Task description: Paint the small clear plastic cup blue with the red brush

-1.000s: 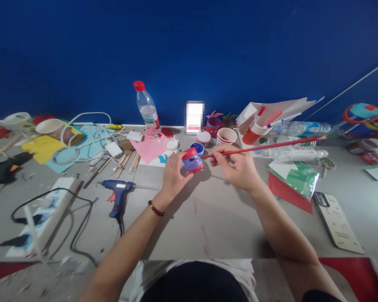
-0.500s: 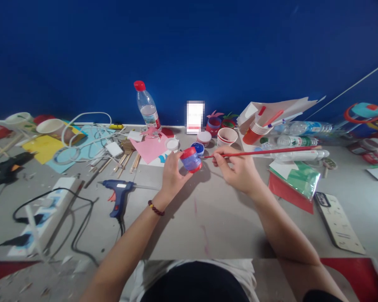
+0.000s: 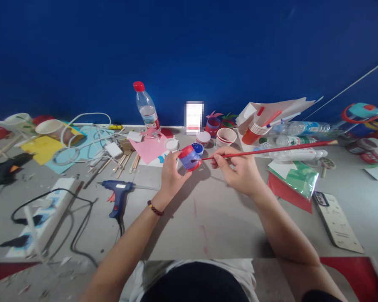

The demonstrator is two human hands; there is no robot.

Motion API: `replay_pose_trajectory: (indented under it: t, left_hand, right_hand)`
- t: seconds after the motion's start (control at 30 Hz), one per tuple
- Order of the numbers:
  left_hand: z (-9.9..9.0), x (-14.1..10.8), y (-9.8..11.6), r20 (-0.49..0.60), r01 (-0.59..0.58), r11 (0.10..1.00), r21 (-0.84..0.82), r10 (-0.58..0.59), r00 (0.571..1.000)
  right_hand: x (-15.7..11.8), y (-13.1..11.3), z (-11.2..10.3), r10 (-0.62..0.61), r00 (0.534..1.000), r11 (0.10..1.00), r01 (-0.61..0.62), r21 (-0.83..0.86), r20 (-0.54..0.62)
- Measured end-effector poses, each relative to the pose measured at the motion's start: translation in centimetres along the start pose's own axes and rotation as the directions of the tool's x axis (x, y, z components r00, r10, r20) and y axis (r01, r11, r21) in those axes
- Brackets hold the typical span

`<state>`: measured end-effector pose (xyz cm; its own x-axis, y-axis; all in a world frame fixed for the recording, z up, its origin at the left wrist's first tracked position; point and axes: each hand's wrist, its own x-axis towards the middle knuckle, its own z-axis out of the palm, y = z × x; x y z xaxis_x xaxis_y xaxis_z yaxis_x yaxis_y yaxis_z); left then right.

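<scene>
My left hand [image 3: 172, 173] grips a small cup [image 3: 189, 158] by its ends, tilted on its side. The cup is red at both ends with a blue-purple band round the middle. My right hand [image 3: 234, 167] is closed on a long red paintbrush [image 3: 271, 150], whose dark tip touches the blue band. Just behind the cup stands an open pot of blue paint [image 3: 198, 148]. A white-lidded paint pot [image 3: 203, 138] and a paper cup [image 3: 226, 137] stand farther back.
A blue hot glue gun [image 3: 118, 195] lies left of my forearm, near a power strip [image 3: 47, 214] with trailing cords. A plastic bottle [image 3: 148, 109] stands at the back. On the right are stacked orange cups [image 3: 253, 133], plastic bottles [image 3: 297, 140] and a phone [image 3: 337, 222].
The brush tip has moved left onto the cup's blue band, and the handle's far end has swung up and right. The cup has turned slightly in my left hand.
</scene>
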<state>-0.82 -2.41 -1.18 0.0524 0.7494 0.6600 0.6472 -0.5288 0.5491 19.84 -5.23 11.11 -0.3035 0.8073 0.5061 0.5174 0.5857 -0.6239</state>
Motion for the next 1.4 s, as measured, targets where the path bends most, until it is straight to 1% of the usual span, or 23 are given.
replay_pose_trajectory:
  t: [0.13,0.33,0.4,0.5,0.6,0.7,0.83,0.97,1.1,1.2,1.4]
  left_hand:
    - [0.2,0.0,-0.2,-0.023,0.027,0.999,-0.032,-0.028,0.999]
    - [0.2,0.1,-0.1,-0.062,0.036,0.997,-0.070,-0.040,0.997]
    - [0.1,0.2,0.0,-0.056,0.013,0.998,-0.064,-0.017,0.998]
    - [0.0,0.3,0.1,-0.047,-0.019,0.999,-0.036,0.018,0.999]
    - [0.1,0.3,0.1,-0.076,-0.033,0.999,-0.016,0.032,0.997]
    - [0.3,0.2,0.0,-0.094,-0.040,0.999,-0.006,0.039,0.995]
    - [0.4,0.1,-0.1,-0.075,-0.029,1.000,0.001,0.029,0.997]
    - [0.4,-0.1,-0.1,-0.081,-0.004,1.000,-0.016,0.003,0.997]
    - [0.4,-0.1,0.0,-0.092,0.044,0.997,-0.060,-0.049,0.995]
    - [0.3,-0.1,0.1,-0.089,0.058,0.994,-0.088,-0.066,0.994]
    - [0.2,-0.1,-0.1,-0.060,0.055,0.994,-0.100,-0.061,0.996]
  right_hand:
    - [0.4,0.7,-0.4,0.034,0.997,0.999,-0.034,-0.003,-0.068]
    - [0.2,1.7,-0.8,0.058,0.993,0.995,-0.066,-0.072,-0.106]
    - [0.1,1.6,-0.8,0.039,0.995,0.994,-0.048,-0.094,-0.094]
    - [-0.1,0.9,-0.5,0.017,0.999,0.996,-0.020,-0.087,-0.041]
    - [-0.3,0.0,-0.2,0.002,1.000,0.998,-0.002,-0.062,0.002]
    - [-0.4,-0.8,-0.1,-0.034,0.999,0.999,0.034,-0.039,0.016]
    - [-0.4,-1.0,-0.1,-0.054,0.998,0.999,0.054,-0.001,0.025]
    - [-0.3,-0.4,-0.2,-0.023,1.000,1.000,0.023,0.003,0.009]
    - [0.0,0.5,-0.6,0.052,0.997,0.999,-0.051,0.019,-0.050]
    - [0.1,1.3,-1.0,0.103,0.992,0.995,-0.102,0.019,-0.071]
    - [0.3,2.4,-1.3,0.118,0.987,0.993,-0.120,-0.013,-0.105]
